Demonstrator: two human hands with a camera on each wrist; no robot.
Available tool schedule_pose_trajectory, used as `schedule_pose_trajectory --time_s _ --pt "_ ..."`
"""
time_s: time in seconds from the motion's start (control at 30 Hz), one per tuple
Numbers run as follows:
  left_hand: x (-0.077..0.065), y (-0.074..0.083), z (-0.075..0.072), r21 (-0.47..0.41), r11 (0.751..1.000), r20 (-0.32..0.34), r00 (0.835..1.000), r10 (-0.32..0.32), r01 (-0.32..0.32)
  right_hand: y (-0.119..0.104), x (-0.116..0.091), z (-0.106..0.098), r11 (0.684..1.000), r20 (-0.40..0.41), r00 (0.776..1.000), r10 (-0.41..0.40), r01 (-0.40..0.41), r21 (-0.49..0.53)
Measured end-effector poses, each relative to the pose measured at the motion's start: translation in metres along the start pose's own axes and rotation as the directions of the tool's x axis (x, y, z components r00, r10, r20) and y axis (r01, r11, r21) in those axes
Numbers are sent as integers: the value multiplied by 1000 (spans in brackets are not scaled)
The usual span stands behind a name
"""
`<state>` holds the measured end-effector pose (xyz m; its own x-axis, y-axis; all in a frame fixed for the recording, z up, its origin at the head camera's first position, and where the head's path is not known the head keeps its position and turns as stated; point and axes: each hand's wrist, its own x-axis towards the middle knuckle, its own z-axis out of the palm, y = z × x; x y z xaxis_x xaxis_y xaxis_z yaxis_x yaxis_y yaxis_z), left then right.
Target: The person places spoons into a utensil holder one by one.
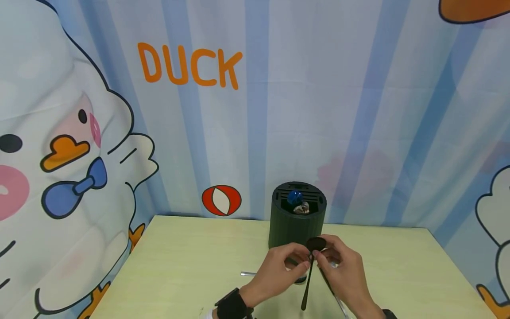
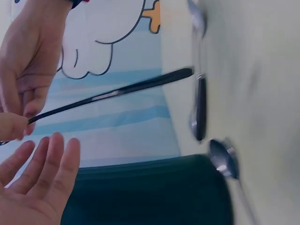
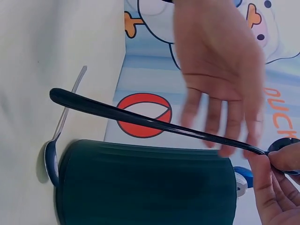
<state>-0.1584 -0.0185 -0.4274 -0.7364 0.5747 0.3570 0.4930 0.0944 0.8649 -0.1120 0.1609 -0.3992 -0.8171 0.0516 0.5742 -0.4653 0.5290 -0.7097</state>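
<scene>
A long black spoon (image 1: 306, 285) hangs tilted between both hands, bowl up and handle down. My right hand (image 1: 345, 268) pinches it at the neck, just under the bowl; the right wrist view shows its thumb on the bowl's edge. My left hand (image 1: 275, 270) is close against the same neck, fingers fairly straight and spread; in the right wrist view this left hand (image 3: 220, 70) is blurred, its fingertips right at the handle. Behind them stands a dark green ribbed cylinder (image 1: 296, 228) with a slotted top.
A round blue thing (image 1: 295, 197) and a silvery one (image 1: 302, 208) sit in the cylinder's top opening. A metal spoon (image 3: 51, 161) lies by its base. Cutlery with a dark handle (image 2: 201, 105) lies on the pale table (image 1: 191, 257). A printed curtain (image 1: 287, 110) hangs behind.
</scene>
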Motion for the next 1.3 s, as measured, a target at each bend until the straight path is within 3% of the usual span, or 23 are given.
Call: schedule_pose_trajectory --time_s 0.13,0.23,0.6,0.87,1.03,1.3 --pt "10 13 -6 38 997 -97 993 67 -64 -1 1 0 1000 0 1000 -6 6 -12" --pt "18 22 -7 54 994 -128 986 104 -98 -2 2 -1 1000 2 1000 -10 10 -21" --pt "37 42 -9 135 959 -166 948 271 -250 -2 11 -5 991 -37 991 -126 124 -58" --pt "48 56 -14 188 929 -168 921 351 -319 -6 24 -12 976 -68 977 -203 196 -92" --pt "56 65 -18 212 910 -171 903 393 -356 -10 35 -17 958 -99 956 -276 266 -104" --pt "68 83 -28 262 874 -168 872 459 -409 -19 52 -25 898 -129 890 -438 428 -98"
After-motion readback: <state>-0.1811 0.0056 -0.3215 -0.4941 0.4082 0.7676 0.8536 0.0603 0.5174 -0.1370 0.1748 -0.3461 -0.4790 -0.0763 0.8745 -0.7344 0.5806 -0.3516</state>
